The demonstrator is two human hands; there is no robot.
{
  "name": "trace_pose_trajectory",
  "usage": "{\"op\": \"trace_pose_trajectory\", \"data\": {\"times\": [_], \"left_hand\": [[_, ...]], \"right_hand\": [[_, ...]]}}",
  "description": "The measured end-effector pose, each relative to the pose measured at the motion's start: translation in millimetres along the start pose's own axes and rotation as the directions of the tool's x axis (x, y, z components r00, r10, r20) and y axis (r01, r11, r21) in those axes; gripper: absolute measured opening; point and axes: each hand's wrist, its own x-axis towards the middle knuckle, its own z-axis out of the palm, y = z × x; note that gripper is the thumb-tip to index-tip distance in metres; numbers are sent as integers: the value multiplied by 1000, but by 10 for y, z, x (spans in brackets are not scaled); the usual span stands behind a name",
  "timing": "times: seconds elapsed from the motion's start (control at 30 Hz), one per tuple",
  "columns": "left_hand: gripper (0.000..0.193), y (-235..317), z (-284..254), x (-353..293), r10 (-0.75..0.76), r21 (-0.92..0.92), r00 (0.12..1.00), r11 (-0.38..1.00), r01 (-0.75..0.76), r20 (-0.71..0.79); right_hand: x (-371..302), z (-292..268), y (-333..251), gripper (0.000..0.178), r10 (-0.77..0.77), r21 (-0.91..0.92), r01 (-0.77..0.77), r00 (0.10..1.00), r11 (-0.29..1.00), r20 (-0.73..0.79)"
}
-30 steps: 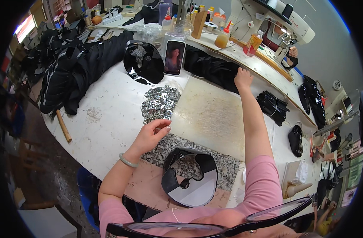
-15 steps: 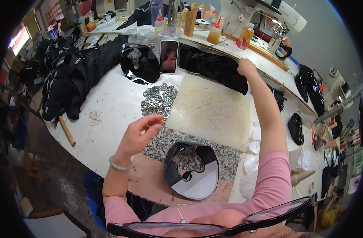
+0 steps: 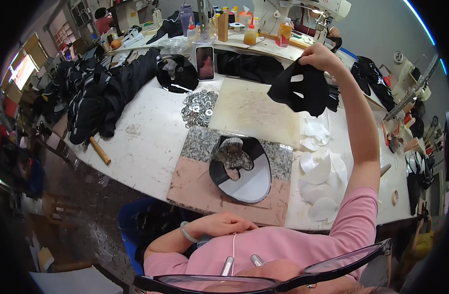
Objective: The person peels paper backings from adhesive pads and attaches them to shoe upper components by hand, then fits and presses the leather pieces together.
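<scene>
My right hand (image 3: 320, 57) is raised at the back right, its fingers pinching the top edge of a black fabric piece (image 3: 310, 90). The piece hangs down and has two slots cut through it. My left hand (image 3: 229, 224) rests low against my pink shirt, fingers loosely stretched, with no object visible in it. In front of me a curved black and white panel (image 3: 246, 183) lies across a pinkish board and a speckled stone slab (image 3: 190, 149); speckled stone shows through its opening. Beyond the slab lies a worn cream cutting board (image 3: 254, 105).
A pile of metal rings (image 3: 199, 108) lies left of the cutting board, near a shiny black dish (image 3: 178, 73) and a propped phone (image 3: 205, 63). White curved pieces (image 3: 325, 171) spread at right. Black fabric (image 3: 112, 95) and a wooden stick (image 3: 100, 151) lie left.
My right hand has lifted the black fabric piece from the black stack at the back and moved right with it. My left hand has withdrawn from beside the rings to my body.
</scene>
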Motion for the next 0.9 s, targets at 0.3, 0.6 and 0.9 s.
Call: {"op": "trace_pose_trajectory", "data": {"times": [0.3,0.6,0.9], "left_hand": [[36,-442,236,-63,-104,77,988,991,114,-118],[19,-196,377,-197,-25,-287,867,948,-138,-498],[18,1148,557,-1149,885,367,-459,-401,-839,-82]], "right_hand": [[-822,1125,619,23,359,-21,-379,855,925,375],[-1841,1436,326,38,46,38,-42,991,998,-128],[-2918,1590,-109,26,65,560,-45,998,828,-16]]}}
